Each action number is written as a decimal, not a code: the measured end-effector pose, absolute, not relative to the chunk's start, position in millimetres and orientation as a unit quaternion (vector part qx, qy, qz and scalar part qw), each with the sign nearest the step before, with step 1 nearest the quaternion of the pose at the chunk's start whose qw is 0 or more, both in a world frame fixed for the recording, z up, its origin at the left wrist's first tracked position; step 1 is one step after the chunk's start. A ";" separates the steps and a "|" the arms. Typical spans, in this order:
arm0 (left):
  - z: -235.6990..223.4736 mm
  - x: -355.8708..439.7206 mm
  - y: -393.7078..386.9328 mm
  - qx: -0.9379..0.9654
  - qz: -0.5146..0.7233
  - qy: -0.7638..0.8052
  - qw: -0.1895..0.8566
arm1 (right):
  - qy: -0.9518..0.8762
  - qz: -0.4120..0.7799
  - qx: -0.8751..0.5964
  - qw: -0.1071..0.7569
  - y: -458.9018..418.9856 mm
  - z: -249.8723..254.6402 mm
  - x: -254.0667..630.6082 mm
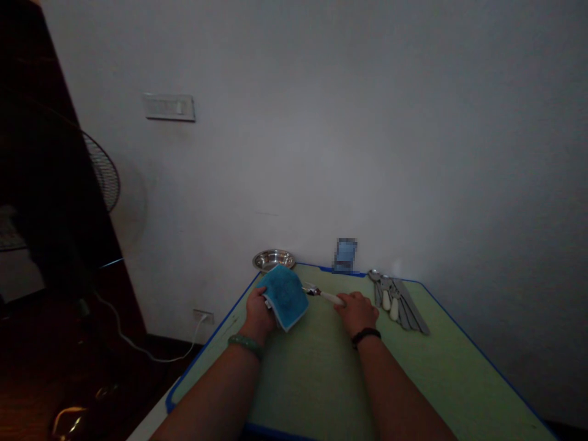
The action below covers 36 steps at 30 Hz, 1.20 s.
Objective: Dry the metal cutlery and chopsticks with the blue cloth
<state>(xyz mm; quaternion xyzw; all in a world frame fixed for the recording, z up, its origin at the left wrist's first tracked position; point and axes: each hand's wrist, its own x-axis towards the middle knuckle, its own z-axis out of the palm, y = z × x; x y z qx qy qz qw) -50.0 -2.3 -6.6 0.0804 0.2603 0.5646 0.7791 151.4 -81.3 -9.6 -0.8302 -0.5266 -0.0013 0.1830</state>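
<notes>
My left hand is closed on a folded blue cloth with a pale edge, held above the left side of the table. In my right hand is a fork, gripped by its white handle. The metal head of the fork points left, close to the cloth's right edge; whether they touch I cannot tell. Right of my right hand, several pieces of flatware lie fanned out, some with white handles and others grey. A shiny metal bowl stands at the far left corner, behind the cloth.
The green table mat has a blue border and reaches the wall. A blurred-out upright object stands at the back edge. To the left are a fan, a white cable and a wall socket.
</notes>
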 end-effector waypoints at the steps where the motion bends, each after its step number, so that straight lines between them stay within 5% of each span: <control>1: -6.2 -50.1 -2.6 0.079 0.563 0.266 0.778 | -0.522 -0.005 -0.832 0.184 -81.9 -8.2 153.0; 36: -8.1 -52.5 -0.2 0.109 0.532 0.263 0.797 | -0.180 0.024 -0.947 0.266 -97.1 -27.9 245.1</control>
